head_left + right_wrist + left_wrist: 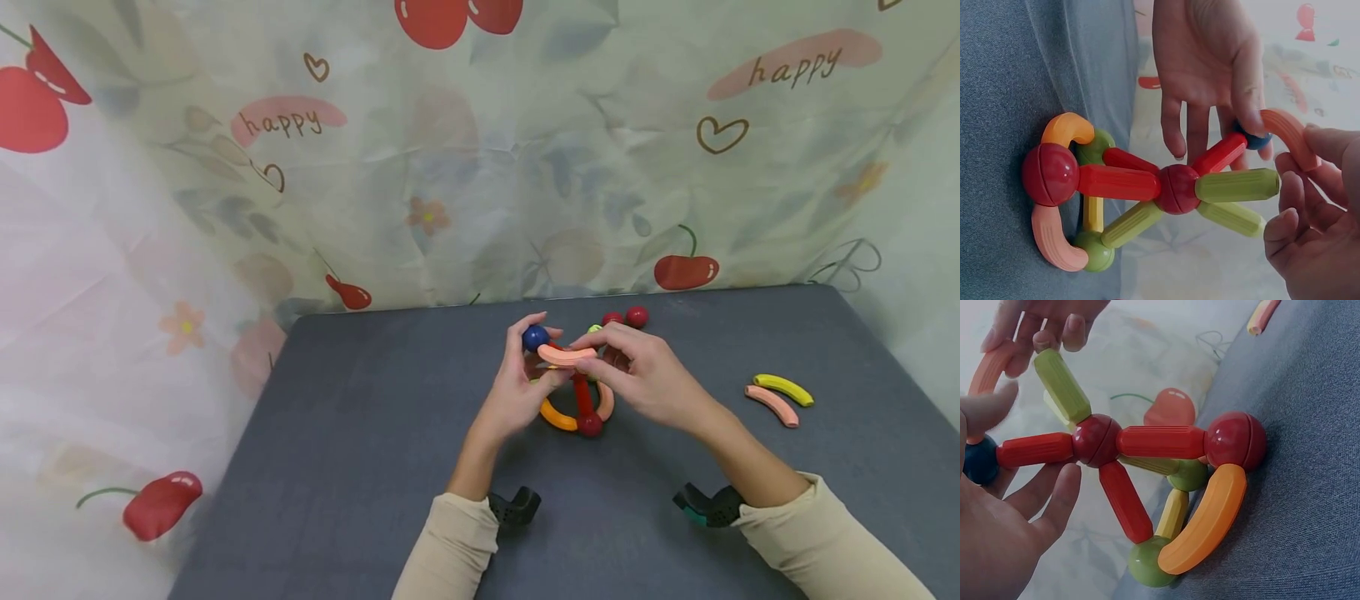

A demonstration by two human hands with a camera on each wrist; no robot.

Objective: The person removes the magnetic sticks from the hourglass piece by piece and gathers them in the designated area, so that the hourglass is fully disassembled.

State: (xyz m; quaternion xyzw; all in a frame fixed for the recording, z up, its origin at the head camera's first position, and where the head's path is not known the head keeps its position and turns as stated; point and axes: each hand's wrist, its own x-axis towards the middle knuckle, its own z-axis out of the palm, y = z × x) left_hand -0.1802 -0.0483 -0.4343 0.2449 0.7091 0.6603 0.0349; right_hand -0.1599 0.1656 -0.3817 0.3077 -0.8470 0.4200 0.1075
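One pink stick (566,357) pinched, blue ball (535,337) held

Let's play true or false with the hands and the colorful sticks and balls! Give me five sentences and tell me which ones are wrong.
1. The right hand pinches a curved pink stick. True.
2. The left hand holds a yellow ball. False: it holds a blue ball.
3. The blue ball joins a straight green stick. False: it joins a straight red stick.
4. A curved yellow stick lies on the table beside another curved pink stick. True.
5. The orange stick is curved. True.
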